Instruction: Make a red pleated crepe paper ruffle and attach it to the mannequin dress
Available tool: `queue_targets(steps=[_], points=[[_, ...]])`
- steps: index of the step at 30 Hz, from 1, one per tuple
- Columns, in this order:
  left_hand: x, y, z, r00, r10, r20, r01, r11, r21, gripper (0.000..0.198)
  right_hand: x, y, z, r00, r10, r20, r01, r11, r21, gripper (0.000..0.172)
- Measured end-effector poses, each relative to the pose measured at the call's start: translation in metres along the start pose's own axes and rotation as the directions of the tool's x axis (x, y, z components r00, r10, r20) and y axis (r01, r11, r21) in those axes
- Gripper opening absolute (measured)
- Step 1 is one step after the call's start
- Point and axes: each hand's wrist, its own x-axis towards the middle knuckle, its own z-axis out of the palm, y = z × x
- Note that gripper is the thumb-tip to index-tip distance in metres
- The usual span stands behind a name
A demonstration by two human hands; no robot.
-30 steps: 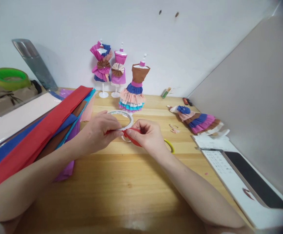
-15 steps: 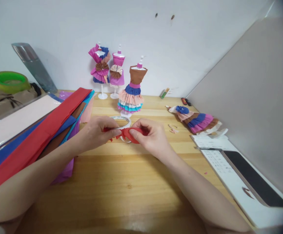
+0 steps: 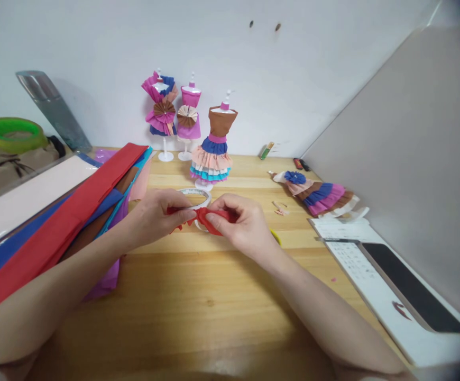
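Left grip point(image 3: 156, 216) | right grip point(image 3: 242, 222) | both pinched closed on red strip point(image 3: 202, 215) | white tape roll point(image 3: 207, 199) just beyond

Red strip point(image 3: 202, 216), white tape roll point(image 3: 208, 199)

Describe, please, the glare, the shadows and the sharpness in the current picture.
Head view: faint glare on the wooden tabletop near the bottom edge; soft shadow beside the right forearm; darkened right corners. Also head view: red paper lacks fine detail, and print on the white panel is unreadable.
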Motion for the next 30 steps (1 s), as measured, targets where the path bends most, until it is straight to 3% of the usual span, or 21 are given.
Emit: queue_targets(steps=[5, 23, 27, 30], points=[[0.000, 0.001, 0.000, 1.000, 0.010, 0.018, -0.009, 1.000, -0.008, 0.026, -0.001, 0.000, 0.001, 1.000, 0.014, 0.028, -0.016, 0.997, 0.074, 0.013], [-0.002, 0.009, 0.000, 0.999, 0.017, 0.042, -0.015, 0.999, -0.037, 0.023, 0.002, -0.001, 0.001, 0.998, 0.048, -0.038, -0.043, 0.992, 0.121, 0.009], [-0.001, 0.004, 0.002, 0.994, 0.101, 0.049, -0.102, 0.994, 0.028, 0.023, 0.002, 0.002, 0.000, 1.000, 0.013, 0.015, -0.014, 0.996, 0.085, 0.022], [0.001, -0.002, 0.002, 0.980, 0.191, 0.057, -0.195, 0.977, 0.090, 0.020, 0.003, 0.005, 0.000, 0.994, -0.007, 0.113, -0.003, 0.996, 0.085, 0.014]])
